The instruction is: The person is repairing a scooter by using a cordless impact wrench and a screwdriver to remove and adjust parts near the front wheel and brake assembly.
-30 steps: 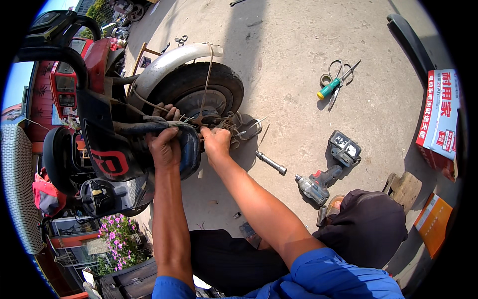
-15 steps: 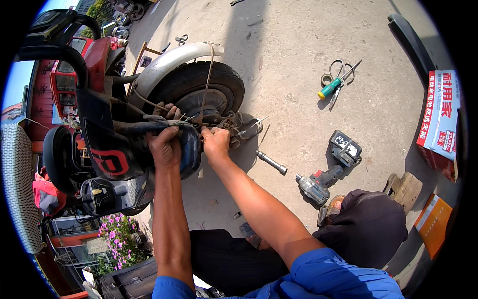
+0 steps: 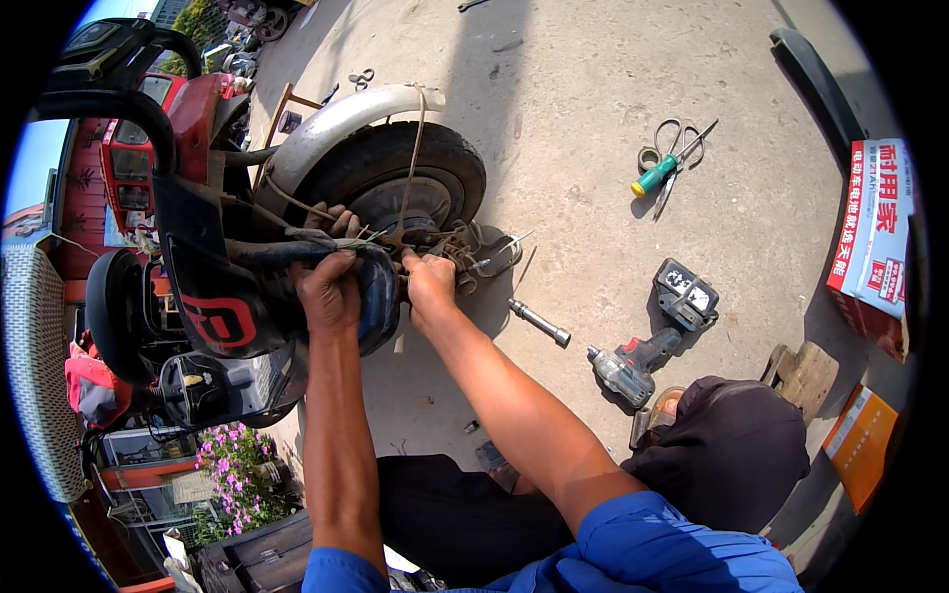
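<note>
An electric scooter with a silver mudguard (image 3: 341,117) has its rear wheel (image 3: 450,168) turned up beside me. My left hand (image 3: 326,294) is closed around a black tube (image 3: 269,250) next to the wheel; its thumb lies on the near side and dirty fingertips show beyond the tube. Close to the wheel hub (image 3: 405,206), my right hand (image 3: 431,284) is closed in a pinch among rusty axle parts and thin wires (image 3: 368,237). What its fingertips hold is hidden. A brown cord (image 3: 416,138) runs from the mudguard down to the hub.
On the concrete lie a socket bar (image 3: 539,322), a cordless impact wrench (image 3: 633,364), its battery pack (image 3: 685,295), a green screwdriver (image 3: 654,176), scissors (image 3: 686,148) and a tape roll (image 3: 648,159). A red-and-white carton (image 3: 874,237) and an orange packet (image 3: 860,445) stand at the right.
My right hand has shifted very slightly at the hub, its fingers still pinched. My left hand and the scooter have stayed in place.
</note>
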